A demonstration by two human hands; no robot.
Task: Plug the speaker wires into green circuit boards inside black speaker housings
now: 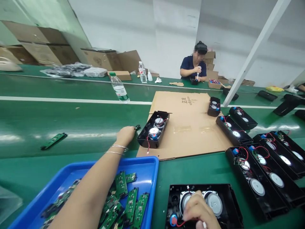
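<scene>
My left hand (125,136) reaches over the blue tray (156,171), its fingers closed on what looks like a circuit board (137,127); only a dark end sticks out. Just right of it, a black speaker housing (152,144) with two round speakers sits on the cardboard. My right hand (200,210) is closed over the nearest speaker housing (228,203), pinching a red wire (181,224) whose white plug shows at the lower fingers. A blue-and-red round part (173,219) lies at that housing's left corner. Several green circuit boards (131,202) fill the tray under my forearm.
Several black speaker housings (257,187) stand at the right. Flattened cardboard (190,127) covers the middle. One loose circuit board (54,141) lies at left, and a water bottle (119,89) stands farther back. Across the bench a person (194,66) works near a slanted white post (257,51).
</scene>
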